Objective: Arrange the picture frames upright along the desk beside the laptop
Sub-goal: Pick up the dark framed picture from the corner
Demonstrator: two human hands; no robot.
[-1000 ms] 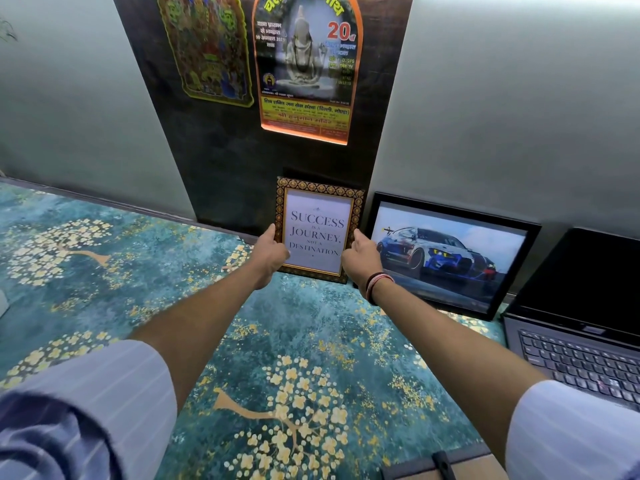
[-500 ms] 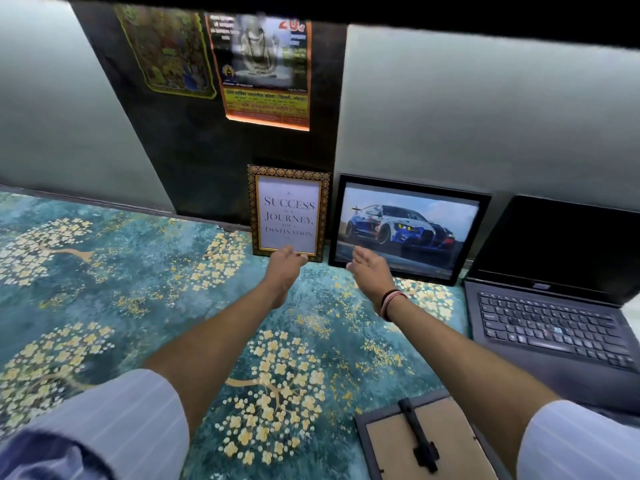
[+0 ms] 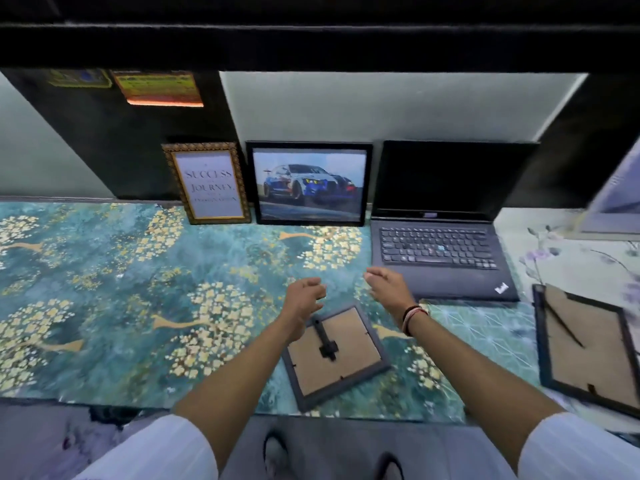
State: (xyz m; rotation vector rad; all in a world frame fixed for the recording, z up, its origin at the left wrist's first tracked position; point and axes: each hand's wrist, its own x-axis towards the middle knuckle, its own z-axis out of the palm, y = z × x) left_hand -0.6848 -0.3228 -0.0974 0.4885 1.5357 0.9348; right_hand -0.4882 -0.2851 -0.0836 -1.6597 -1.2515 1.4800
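Desk (image 3: pixel 104 271) — teal flowered mat, wall along the back. Laptop (image 3: pixel 440 237) open at the right, screen dark.

Two frames now stand upright against the wall, left of the laptop: car picture (image 3: pixel 310 183) just beside the laptop screen, gold quote frame (image 3: pixel 207 183) just beside that on its left. A second ago both hands were on the sides of the gold frame, setting it; half a second ago they had let go and were just in front of it. It stands on its own now — so that placement looks finished, two frames done.

Two frames not yet set up, both face down with cardboard backs showing: large black frame (image 3: pixel 588 344) at the right edge, near the laptop's front corner; small grey frame (image 3: pixel 337 355) at the near edge of the desk, its stand flat.

Both hands have come back toward the body and hover above the far end of the small grey frame. Left hand (image 3: pixel 304 299): fingers apart and loosely curled, holding nothing. Right hand (image 3: pixel 389 285): fingers apart, slightly bent, empty, thread bands (image 3: pixel 414 317) at the wrist. Neither touches the frame, as far as I can tell.

View has also tipped down since the earlier pictures — posters (image 3: pixel 159 88) mostly cut off, near desk edge and feet showing.

Likely next: pick up the small grey frame, open its stand, place it left of the gold one.
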